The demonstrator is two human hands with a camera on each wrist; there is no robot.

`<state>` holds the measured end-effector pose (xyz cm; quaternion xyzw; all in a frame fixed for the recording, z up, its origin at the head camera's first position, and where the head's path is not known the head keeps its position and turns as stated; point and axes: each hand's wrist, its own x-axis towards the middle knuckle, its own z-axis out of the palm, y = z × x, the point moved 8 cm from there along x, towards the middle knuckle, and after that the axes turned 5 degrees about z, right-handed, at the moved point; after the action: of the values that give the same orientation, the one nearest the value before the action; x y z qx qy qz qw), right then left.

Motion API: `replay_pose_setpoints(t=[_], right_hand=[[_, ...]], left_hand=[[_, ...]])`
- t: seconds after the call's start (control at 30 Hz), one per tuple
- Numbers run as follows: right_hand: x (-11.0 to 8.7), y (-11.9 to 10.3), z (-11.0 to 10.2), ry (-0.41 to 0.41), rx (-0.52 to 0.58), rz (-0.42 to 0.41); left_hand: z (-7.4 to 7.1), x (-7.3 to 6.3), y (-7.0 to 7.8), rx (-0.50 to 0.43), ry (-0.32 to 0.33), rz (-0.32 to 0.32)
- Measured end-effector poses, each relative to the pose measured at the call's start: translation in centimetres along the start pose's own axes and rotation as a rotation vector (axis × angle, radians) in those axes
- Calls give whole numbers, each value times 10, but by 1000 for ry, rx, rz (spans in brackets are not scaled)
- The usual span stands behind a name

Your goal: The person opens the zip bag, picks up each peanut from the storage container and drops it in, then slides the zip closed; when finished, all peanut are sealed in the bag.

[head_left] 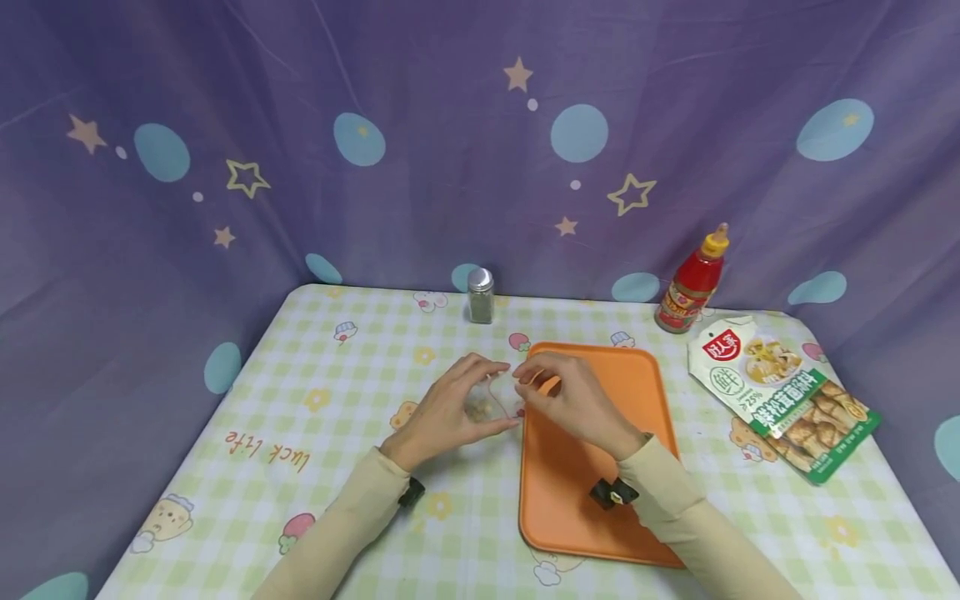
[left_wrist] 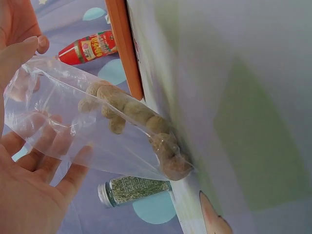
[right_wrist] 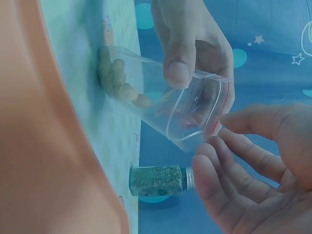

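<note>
A clear zip-lock bag (head_left: pixel 495 400) with a red line along its mouth stands between my hands, left of the orange tray. Several peanuts in their shells (left_wrist: pixel 139 112) lie in its bottom, which touches the tablecloth. My left hand (head_left: pixel 450 408) holds the bag near the mouth, thumb on one face and fingers behind the other, as the right wrist view shows. My right hand (head_left: pixel 577 400) pinches the red-lined edge of the mouth between thumb and fingertip. Its other fingers (right_wrist: pixel 243 170) are bent beside the bag.
An orange tray (head_left: pixel 600 517) lies under my right forearm. Behind the hands stands a glass shaker (head_left: pixel 481 300) of dried green flakes. A red sauce bottle (head_left: pixel 690 287) and a white-and-green food pouch (head_left: pixel 780 400) are at the right, on the checked tablecloth (head_left: pixel 315 367).
</note>
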<state>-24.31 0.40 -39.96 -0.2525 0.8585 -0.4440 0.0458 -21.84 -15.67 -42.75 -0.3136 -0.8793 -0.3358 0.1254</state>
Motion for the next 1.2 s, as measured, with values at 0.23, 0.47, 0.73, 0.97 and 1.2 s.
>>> replay_pose_setpoints(t=[0.23,0.47,0.73,0.97,1.2], right_hand=[[-3,9,-3,13,31,25],[-7,25,5,-10,21,52],[-11,35,22,-102,96,142],[-12,31,26,-92,122,171],[-11,31,31,-82,123,186]], left_hand=[[0,0,0,-1,-4,-1],[2,0,2,1,-17,-2],[6,1,3,29,-20,-3],[7,1,6,40,-8,0],[11,1,8,58,-11,4]])
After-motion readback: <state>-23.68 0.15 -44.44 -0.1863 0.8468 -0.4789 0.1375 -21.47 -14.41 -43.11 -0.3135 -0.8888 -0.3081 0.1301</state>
